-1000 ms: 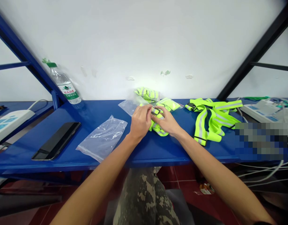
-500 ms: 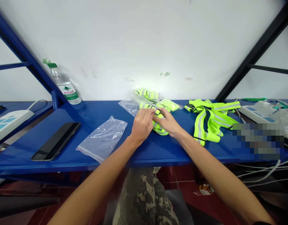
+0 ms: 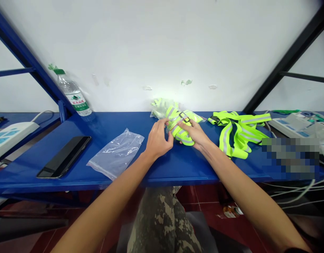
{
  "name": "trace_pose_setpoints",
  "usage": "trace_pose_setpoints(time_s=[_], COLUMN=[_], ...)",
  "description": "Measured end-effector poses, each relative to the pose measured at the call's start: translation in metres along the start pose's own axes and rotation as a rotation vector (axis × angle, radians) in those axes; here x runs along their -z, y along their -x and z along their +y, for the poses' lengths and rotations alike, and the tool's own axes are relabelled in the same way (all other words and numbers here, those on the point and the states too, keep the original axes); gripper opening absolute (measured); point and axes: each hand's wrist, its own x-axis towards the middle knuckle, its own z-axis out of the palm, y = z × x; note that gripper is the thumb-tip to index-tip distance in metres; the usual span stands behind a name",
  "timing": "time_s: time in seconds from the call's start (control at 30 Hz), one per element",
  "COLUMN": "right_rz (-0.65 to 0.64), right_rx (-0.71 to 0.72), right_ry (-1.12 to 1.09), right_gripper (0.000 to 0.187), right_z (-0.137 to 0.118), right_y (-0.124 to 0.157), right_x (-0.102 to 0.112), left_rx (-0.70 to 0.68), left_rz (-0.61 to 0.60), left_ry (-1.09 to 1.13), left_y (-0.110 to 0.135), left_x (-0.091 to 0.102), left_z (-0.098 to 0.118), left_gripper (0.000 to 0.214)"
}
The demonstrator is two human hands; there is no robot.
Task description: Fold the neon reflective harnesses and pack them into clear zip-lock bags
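1. A white wall (image 3: 162, 45) rises along the far side, with a few small scuffs and tape scraps. Blue and black metal shelf uprights (image 3: 288, 63) slant up at both ends.
2. A blue metal desk (image 3: 72, 182) runs across the scene, with a red tile floor (image 3: 204, 211) and white cables (image 3: 296, 193) below it at right. The person's camouflage trousers (image 3: 162, 225) show near the desk's front edge.
3. At the desk's far right sit a white power strip (image 3: 296, 123) and a blurred patch. Another power strip (image 3: 11, 135) lies on a lower blue shelf at far left.
4. Right of the hands lies a loose neon-yellow reflective vest (image 3: 238, 131), just beside them but apart.
5. A folded neon-yellow reflective vest (image 3: 181, 128) sits at the middle of the far desk edge, against a clear bag (image 3: 160, 108) that holds more yellow fabric.
6. The left hand (image 3: 158, 138) is half open and curled, its fingertips at the bundle's left edge. The right hand (image 3: 195, 135) lies across the bundle's near side, fingers on the straps. Whether either one grips cannot be told.
7. A black buckle (image 3: 184, 117) shows on the bundle just beyond the right hand.
8. Left of the hands lie a flat clear plastic bag (image 3: 115, 154), a black smartphone (image 3: 64, 156), and, at the far edge, a water bottle (image 3: 73, 96).
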Motion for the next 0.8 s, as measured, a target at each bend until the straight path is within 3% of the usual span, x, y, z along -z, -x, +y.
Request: trace_pose_setpoints(time_s=[0.4,0.53,0.8], right_rz=[0.077,0.119,0.114], right_rx=[-0.028,-0.018,0.03], right_ry=[-0.06,-0.07,-0.047], right_gripper=[0.039,0.039,0.04], right_z=[0.005,0.004,0.011], right_y=[-0.006,-0.005,-0.009], right_x=[0.001,0.001,0.002], left_rx=[-0.126,-0.158,-0.15], left_rz=[-0.021,-0.083,-0.159], left_ry=[-0.099,-0.123,0.023], left_y=[0.002,0.005,0.006], left_x=[-0.006,-0.005,-0.001], left_z=[0.0,0.004,0.022], left_gripper=[0.039,0.036,0.056])
